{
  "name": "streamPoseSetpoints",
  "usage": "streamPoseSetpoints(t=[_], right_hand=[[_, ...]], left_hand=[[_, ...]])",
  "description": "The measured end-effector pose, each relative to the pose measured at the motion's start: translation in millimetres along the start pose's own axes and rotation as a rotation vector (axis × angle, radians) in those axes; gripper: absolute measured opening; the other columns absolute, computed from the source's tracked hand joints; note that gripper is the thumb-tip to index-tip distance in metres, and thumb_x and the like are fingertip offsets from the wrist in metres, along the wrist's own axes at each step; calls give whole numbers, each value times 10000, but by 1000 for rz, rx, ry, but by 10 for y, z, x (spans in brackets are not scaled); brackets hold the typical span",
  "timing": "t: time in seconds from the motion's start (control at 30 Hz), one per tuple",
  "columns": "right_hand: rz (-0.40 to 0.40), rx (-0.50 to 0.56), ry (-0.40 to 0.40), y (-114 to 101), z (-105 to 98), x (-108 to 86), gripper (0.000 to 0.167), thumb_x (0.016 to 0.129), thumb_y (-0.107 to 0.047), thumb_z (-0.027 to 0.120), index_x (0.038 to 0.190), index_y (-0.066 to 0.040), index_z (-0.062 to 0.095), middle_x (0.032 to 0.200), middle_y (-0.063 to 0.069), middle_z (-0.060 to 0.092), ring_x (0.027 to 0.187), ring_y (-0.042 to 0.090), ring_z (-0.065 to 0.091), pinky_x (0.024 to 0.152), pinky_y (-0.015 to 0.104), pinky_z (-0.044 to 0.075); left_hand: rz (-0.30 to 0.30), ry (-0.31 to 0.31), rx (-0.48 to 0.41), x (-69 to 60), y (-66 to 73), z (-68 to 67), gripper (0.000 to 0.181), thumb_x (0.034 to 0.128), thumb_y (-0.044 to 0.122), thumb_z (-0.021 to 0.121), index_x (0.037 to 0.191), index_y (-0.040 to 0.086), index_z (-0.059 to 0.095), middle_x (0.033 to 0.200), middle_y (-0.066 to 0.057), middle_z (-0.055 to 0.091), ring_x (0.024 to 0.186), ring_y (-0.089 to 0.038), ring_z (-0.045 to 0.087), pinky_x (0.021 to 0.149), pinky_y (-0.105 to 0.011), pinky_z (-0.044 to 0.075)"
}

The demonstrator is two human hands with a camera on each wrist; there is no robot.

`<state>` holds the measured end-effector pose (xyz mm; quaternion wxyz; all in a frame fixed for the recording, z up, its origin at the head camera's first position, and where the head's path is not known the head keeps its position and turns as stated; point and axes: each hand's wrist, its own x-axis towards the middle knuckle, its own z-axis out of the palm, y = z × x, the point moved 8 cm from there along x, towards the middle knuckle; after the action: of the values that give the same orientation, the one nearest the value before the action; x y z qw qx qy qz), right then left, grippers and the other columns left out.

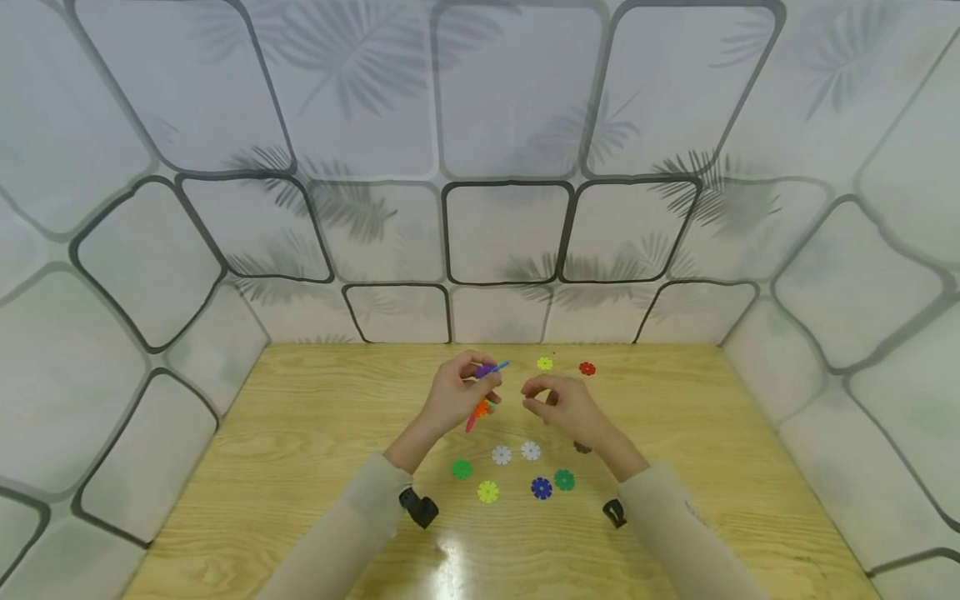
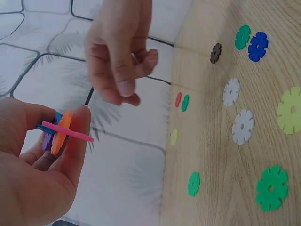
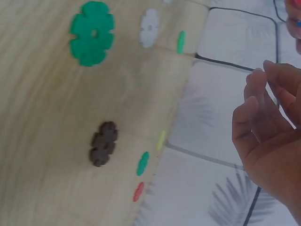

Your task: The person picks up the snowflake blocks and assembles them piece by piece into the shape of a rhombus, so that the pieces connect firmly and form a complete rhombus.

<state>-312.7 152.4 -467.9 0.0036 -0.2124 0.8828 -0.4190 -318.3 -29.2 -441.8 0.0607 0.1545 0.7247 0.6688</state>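
Observation:
My left hand (image 1: 452, 393) holds a small cluster of slotted plastic flower discs joined together. In the left wrist view, the cluster has an orange disc (image 2: 61, 133), a pink disc (image 2: 77, 134) seen edge-on, a purple disc (image 2: 47, 141) and blue parts behind them. The head view also shows a bit of green by the orange one. Just to the right, raised above the table, is my right hand (image 1: 573, 408). Its fingers are loosely bent, thumb near the fingertips, and nothing shows between them. A gap separates the two hands.
Loose discs lie on the wooden table (image 1: 300, 467): two white, one being the white disc (image 1: 501, 455), a dark blue disc (image 1: 542, 489), a brown disc (image 3: 104, 143), and several green and yellow ones. A red disc (image 1: 587, 368) lies near the back wall (image 1: 498, 312).

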Motion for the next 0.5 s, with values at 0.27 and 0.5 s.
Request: streamPoseSetpoints(t=[0.27,0.5], right_hand=[[22,-28,-102,261,226,-87,215,1006,-150,719,1188,-40,751,1093,68,764,718,84,571,638,226,520],[95,-80,-190,487,424,-190,222,993,-196,743,1198,-115,761,1105,-2,725,841,92,583,719,224,523]], left_hand=[[26,26,14,5,7,-38,220,1024,35,660,1235,-29,660,1060,-302,727,834,-530,736,630,-250,635],[29,35,19,15,0,-60,228,1029,37,656,1249,-17,681,1041,-284,738,767,-413,768,604,-237,626]])
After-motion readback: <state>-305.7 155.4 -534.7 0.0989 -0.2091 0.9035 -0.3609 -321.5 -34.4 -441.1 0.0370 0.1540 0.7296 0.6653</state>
